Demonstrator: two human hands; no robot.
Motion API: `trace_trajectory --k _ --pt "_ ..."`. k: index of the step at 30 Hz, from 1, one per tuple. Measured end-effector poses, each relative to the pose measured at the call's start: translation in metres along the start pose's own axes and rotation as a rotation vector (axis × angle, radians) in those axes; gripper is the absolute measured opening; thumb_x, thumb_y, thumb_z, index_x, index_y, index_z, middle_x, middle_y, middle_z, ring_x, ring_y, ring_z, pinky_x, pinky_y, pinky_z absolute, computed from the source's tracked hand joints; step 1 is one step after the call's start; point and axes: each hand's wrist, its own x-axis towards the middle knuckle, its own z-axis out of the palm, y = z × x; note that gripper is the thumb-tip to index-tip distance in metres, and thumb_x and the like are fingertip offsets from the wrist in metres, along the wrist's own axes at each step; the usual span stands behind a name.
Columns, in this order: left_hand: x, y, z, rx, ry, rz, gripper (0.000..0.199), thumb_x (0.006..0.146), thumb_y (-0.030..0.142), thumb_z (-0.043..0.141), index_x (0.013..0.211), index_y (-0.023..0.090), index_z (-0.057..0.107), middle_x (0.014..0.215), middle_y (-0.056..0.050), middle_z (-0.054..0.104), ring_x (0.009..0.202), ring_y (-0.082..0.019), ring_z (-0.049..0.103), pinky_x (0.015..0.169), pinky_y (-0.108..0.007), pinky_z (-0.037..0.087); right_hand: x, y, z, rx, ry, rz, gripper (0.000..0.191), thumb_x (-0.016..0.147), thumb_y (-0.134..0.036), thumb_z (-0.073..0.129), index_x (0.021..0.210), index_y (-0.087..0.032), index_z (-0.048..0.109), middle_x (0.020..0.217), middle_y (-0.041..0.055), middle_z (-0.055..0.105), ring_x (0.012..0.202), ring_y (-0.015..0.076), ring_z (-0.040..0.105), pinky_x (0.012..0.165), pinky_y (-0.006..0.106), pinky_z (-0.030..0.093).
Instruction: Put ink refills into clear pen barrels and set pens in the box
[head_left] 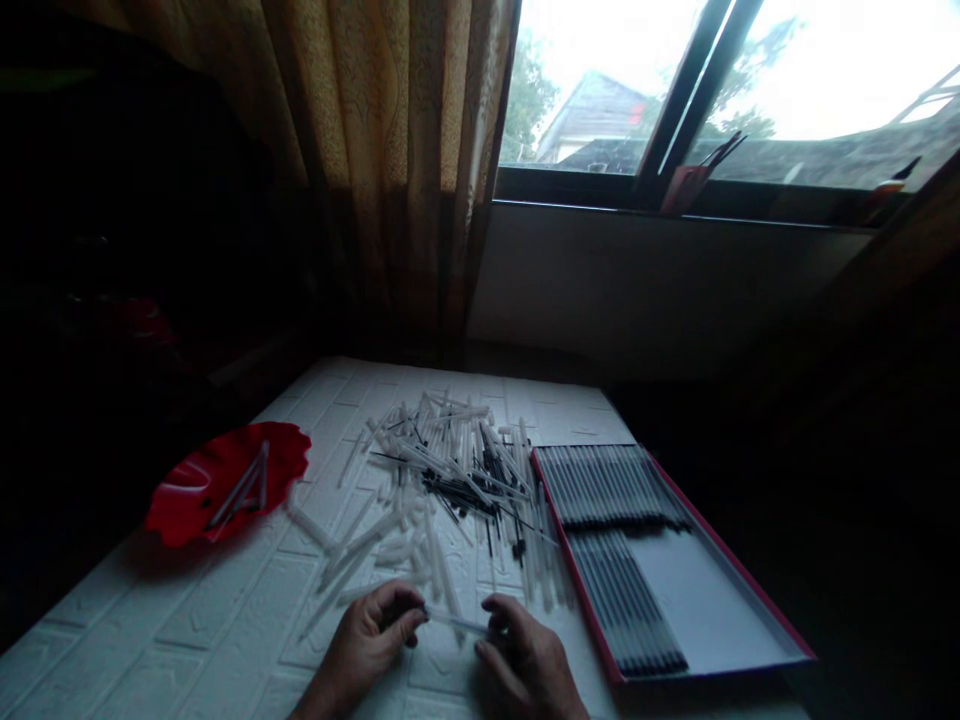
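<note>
A clear pen barrel [456,622] lies level between my two hands, above the near edge of the table. Its left end is pinched by the thumb and fingertips of my left hand [379,630], where a small dark tip shows. My right hand [525,655] has its curled fingers around the other end, which they partly hide. Just beyond the hands spreads a loose pile of clear pen barrels and caps [397,540]. Dark thin pen parts [457,490] lie heaped in the middle of that pile.
On the right, a shallow red-edged box [720,610] holds two rows of pens [622,600]. At the left stands a red wavy-rimmed bowl [289,445] with a few pen parts inside. The white brick-patterned table [165,640] ends before a curtain [390,130] and window.
</note>
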Motion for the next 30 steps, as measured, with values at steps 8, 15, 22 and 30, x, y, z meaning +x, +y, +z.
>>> trace_trajectory --k 8,15,22,30 --pt "0.001 -0.005 0.0 -0.014 0.036 -0.034 0.037 0.062 0.051 0.072 0.077 0.018 0.067 0.062 0.001 0.064 0.053 -0.013 0.057 0.053 -0.022 0.045 0.004 -0.003 -0.001 0.011 0.024 -0.046 0.018 0.09 -0.023 0.043 0.085 -0.021 0.061 0.074 0.0026 0.063 0.067 0.0137 0.063 0.061 0.019 0.046" --pt "-0.001 -0.004 0.0 0.008 0.028 -0.024 0.033 0.064 0.049 0.071 0.077 0.019 0.067 0.057 0.003 0.061 0.052 -0.013 0.055 0.054 -0.023 0.045 -0.002 0.006 0.001 0.004 0.028 -0.039 0.019 0.078 -0.018 0.058 0.097 -0.021 0.056 0.077 0.0006 0.065 0.061 0.0133 0.062 0.056 0.018 0.047" --pt "0.001 -0.009 -0.001 -0.037 0.043 -0.02 0.038 0.061 0.053 0.072 0.076 0.019 0.067 0.061 0.002 0.063 0.052 -0.012 0.057 0.051 -0.022 0.045 0.001 0.001 -0.001 0.024 0.012 -0.058 0.014 0.089 -0.022 0.047 0.089 -0.021 0.061 0.077 0.003 0.062 0.069 0.0138 0.063 0.062 0.019 0.047" --pt "0.001 -0.01 0.0 -0.066 0.047 -0.009 0.043 0.061 0.057 0.071 0.077 0.018 0.066 0.062 0.001 0.064 0.052 -0.012 0.057 0.047 -0.02 0.042 -0.001 0.005 0.001 0.053 0.038 -0.031 0.02 0.081 -0.026 0.058 0.1 -0.021 0.058 0.079 0.0021 0.065 0.065 0.0139 0.063 0.058 0.019 0.048"
